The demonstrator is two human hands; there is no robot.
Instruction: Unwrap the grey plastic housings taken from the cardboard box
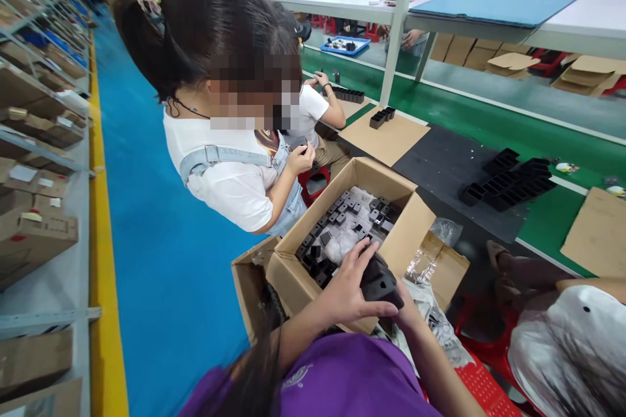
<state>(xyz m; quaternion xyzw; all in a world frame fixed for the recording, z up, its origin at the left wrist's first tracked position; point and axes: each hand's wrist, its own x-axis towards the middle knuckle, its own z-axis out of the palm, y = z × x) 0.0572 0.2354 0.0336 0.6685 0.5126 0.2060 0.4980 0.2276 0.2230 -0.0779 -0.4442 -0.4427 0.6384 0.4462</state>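
Just above the near edge of an open cardboard box [293,277], both my hands hold a small group of black plastic cases [379,283]. My left hand [345,290] wraps over them from the left, fingers on the far side and thumb across the near end. From the right, my right hand [407,306] supports them, its fingers mostly hidden behind the cases. Inside the carton lie many loose small black cases [342,205] among clear plastic bags [340,244].
A co-worker in a white shirt [235,192] stands at the left, holding a small dark piece. Rows of black cases [508,179] stand on the dark mat [440,156] at right. Another person [567,339] sits close at the right. Shelves with cartons [36,241] line the left.
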